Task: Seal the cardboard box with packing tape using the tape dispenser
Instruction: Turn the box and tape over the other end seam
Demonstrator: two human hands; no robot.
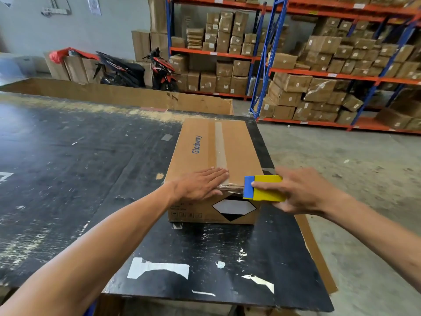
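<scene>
A brown cardboard box (200, 142) marked "Glodway" lies on the black table (68, 169), with a strip of clear packing tape (219, 144) running along its top seam. My left hand (201, 184) lies flat on the near end of the box top, its fingers spread over the tape. My right hand (298, 190) grips a yellow and blue tape dispenser (264, 188) at the box's near right corner. The tape bends over the near top edge between the two hands.
The table's right edge runs close beside the box, with concrete floor (341, 169) beyond. A large open cardboard carton (118, 93) stands behind the table. Shelving racks (319, 71) full of boxes line the back, and two motorbikes (136, 69) are parked there.
</scene>
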